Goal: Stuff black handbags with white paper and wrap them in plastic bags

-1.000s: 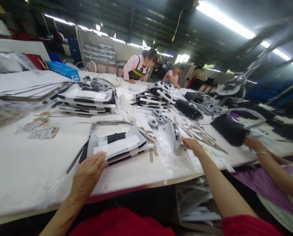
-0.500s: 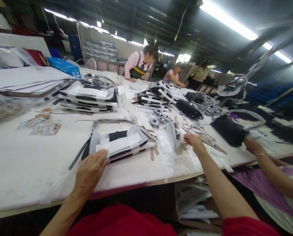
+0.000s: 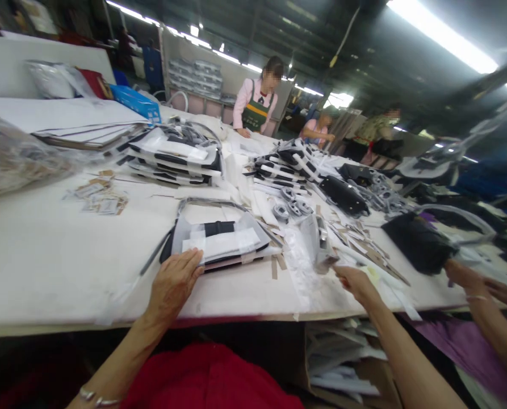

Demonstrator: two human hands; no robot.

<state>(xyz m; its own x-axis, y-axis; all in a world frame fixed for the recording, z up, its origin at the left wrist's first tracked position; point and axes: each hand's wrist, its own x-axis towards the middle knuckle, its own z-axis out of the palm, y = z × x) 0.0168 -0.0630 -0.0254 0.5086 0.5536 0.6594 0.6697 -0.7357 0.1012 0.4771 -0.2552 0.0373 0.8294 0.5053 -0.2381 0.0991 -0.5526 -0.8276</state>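
Observation:
A black handbag (image 3: 219,229), partly wrapped in white sheets and clear tape, lies flat in front of me with its handle toward the back. My left hand (image 3: 174,284) rests on its near left corner, fingers stretched out and lying flat. Right of the bag stands a tape dispenser (image 3: 315,241) with a roll in it. At its near end is my right hand (image 3: 357,287), fingertips pinched together. What is between those fingertips is too small to make out.
Stacked wrapped bags (image 3: 174,156) stand behind, with small paper packets (image 3: 102,196) on the left. Grey wrapped rolls (image 3: 293,204) and cardboard strips (image 3: 372,250) lie to the right. A co-worker's hands (image 3: 464,275) touch another black bag (image 3: 419,241). More people work across the table (image 3: 44,272).
My view has shifted, so the scene sits farther right. My right hand has come nearer to me, to the dispenser's near end. The left hand stays on the handbag.

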